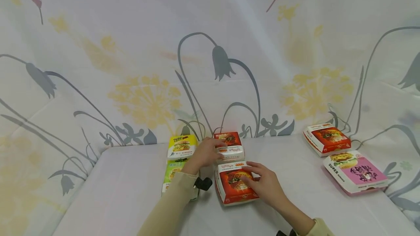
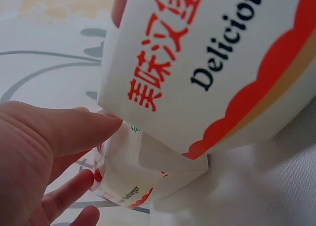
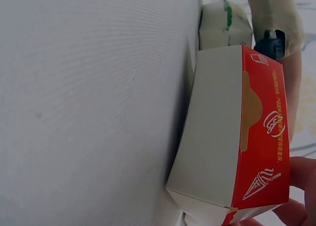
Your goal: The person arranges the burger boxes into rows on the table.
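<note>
Two red-and-white burger boxes stand in line at mid-table. Over the left part of the back red box [image 1: 231, 141] lies my left hand [image 1: 206, 153], its fingers loosely bent across the lid. In the left wrist view its thumb [image 2: 84, 130] is right at a corner of the front box, which fills the upper right, with the back box behind. My right hand [image 1: 267, 187] rests on the right side of the front red box [image 1: 234, 187], fingers stretched toward its back edge and thumb over the lid. In the right wrist view its fingertips show beside the box's red panel [image 3: 264, 132].
A yellow burger box [image 1: 181, 145] and a green one [image 1: 170, 174] are to the left, the green partly behind my left sleeve [image 1: 172, 199]. Another red box [image 1: 328, 139] and a pink box [image 1: 359, 174] lie at the right. A flower-printed cloth [image 1: 210, 57] hangs behind the table.
</note>
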A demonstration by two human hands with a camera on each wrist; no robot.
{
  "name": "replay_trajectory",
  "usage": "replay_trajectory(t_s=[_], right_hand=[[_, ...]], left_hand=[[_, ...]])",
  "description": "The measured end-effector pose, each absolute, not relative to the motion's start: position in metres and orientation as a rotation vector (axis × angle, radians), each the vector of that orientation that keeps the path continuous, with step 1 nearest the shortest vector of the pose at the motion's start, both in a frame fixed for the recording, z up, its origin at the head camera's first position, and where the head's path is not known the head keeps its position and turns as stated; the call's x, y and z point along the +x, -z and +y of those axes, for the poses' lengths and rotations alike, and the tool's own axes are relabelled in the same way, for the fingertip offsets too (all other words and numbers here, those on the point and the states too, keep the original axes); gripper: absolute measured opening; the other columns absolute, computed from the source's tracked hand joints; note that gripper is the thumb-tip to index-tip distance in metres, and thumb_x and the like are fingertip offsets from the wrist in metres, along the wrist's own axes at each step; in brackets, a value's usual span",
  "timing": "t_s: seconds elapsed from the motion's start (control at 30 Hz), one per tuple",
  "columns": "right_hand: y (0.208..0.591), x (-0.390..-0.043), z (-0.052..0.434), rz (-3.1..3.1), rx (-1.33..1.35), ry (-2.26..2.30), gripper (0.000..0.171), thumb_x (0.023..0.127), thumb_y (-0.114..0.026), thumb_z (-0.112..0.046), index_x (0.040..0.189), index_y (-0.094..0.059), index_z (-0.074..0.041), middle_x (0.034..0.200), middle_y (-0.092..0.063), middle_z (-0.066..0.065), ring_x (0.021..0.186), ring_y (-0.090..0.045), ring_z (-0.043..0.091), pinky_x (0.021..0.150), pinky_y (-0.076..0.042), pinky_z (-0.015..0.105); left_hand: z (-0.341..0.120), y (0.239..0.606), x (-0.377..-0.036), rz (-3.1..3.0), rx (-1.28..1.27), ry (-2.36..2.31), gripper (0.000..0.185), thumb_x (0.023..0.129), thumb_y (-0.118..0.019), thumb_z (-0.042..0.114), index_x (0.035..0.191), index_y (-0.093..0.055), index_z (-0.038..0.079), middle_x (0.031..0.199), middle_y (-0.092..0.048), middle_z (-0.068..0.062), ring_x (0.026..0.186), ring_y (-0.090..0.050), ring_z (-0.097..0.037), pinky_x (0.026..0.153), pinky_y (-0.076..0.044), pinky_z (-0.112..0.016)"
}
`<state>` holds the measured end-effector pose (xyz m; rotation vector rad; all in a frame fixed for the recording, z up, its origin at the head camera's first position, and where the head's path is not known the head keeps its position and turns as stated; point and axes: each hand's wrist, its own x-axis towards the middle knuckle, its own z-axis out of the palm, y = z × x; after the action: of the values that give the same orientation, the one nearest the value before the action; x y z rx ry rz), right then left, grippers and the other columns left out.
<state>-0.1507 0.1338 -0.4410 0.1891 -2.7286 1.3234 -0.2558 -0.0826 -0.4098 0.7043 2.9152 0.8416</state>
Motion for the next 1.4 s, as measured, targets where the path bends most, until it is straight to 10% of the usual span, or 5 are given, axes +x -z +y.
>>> replay_trajectory(t_s=[0.7,1.4], right_hand=[[0.440,-0.148,0.131,-2.756,0.158,-1.314,0.034,0.086,-0.080,-0.023,0.116,-0.075,-0.011,0.134,-0.061,0.011,0.123,-0.055,0.035,0.084,-0.057,0.038],[0.438,-0.148,0.130,-2.755,0.163,-1.292,0.033,0.085,-0.080,-0.024,0.115,-0.075,-0.013,0.133,-0.061,0.009,0.123,-0.056,0.033,0.084,-0.057,0.038]], left_hand=[[-0.104,0.399,-0.214,2.749,0.842,-1.140,0.033,0.091,-0.073,0.018,0.124,-0.071,0.016,0.125,-0.066,-0.005,0.112,-0.059,-0.028,0.091,-0.048,-0.042],[-0.114,0.410,-0.177,2.729,0.999,-0.995,0.025,0.090,-0.075,0.025,0.115,-0.074,0.021,0.111,-0.070,0.014,0.101,-0.063,-0.013,0.089,-0.050,-0.033]])
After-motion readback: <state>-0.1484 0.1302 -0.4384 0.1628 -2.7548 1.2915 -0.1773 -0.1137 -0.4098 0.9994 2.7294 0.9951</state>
